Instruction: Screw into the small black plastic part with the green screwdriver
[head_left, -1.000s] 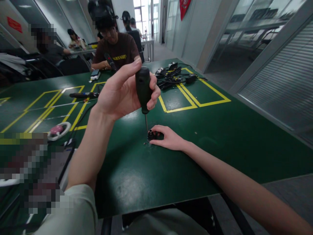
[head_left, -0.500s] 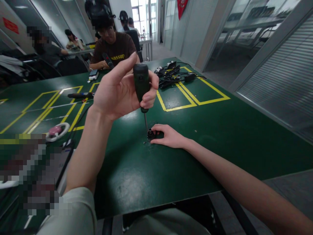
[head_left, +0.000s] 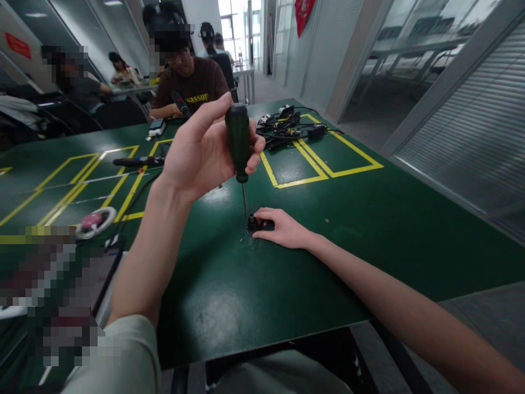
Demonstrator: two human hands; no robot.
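Note:
My left hand [head_left: 200, 148] is wrapped round the dark green handle of a screwdriver [head_left: 238, 139], its thumb raised alongside the handle's top. The thin shaft points down, nearly upright, and its tip meets the edge of a small black round part [head_left: 251, 223] with a short metal post. Whether the tip sits in a screw cannot be seen. Pinched between thumb and fingers, that part is held against the table by my right hand [head_left: 281, 229]. A tiny metal piece [head_left: 241, 239], perhaps a screw, lies just left of it.
The green table [head_left: 328, 262] carries yellow tape outlines. Black cables [head_left: 283, 128] are heaped at the far right. On the left lie a black-handled tool [head_left: 135, 162] and a white ring with a pink centre [head_left: 93, 220]. A person in a brown shirt [head_left: 205, 82] sits opposite.
The screwdriver handle has turned a little in my left hand, and the fingers have shifted on it. My right hand and the black part have stayed in place.

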